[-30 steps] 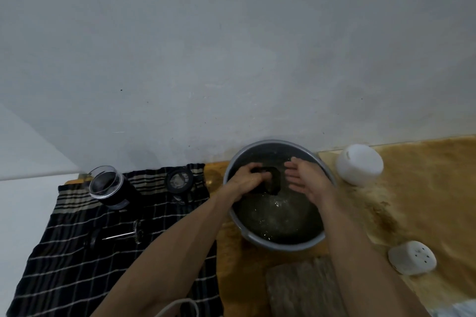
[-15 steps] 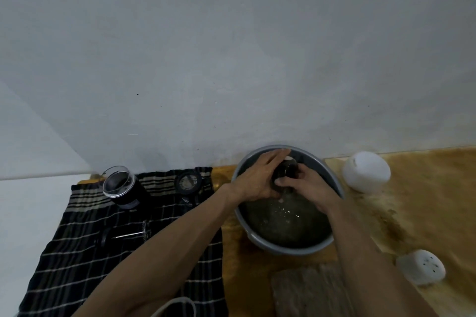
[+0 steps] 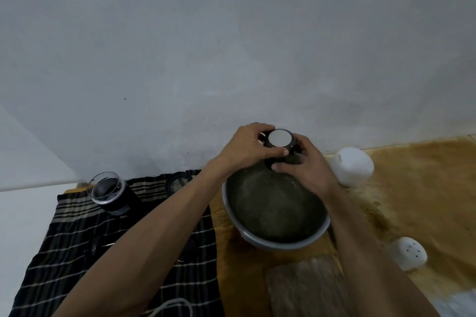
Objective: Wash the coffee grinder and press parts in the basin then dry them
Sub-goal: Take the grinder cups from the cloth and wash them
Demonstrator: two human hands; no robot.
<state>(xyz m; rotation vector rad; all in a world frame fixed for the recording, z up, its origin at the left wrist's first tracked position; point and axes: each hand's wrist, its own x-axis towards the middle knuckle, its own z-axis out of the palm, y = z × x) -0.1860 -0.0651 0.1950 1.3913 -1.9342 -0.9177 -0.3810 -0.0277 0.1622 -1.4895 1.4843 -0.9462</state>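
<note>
The left hand and right hand are closed around a dark grinder part, held between them above the basin's far rim; water is seen below.

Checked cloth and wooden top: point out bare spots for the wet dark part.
Free: the near end of the checked cloth, below the glass-topped cup; the wooden top between the two white objects. Crowded: the cloth's far strip, with cup, round piece and metal rod, beside the basin.
</note>
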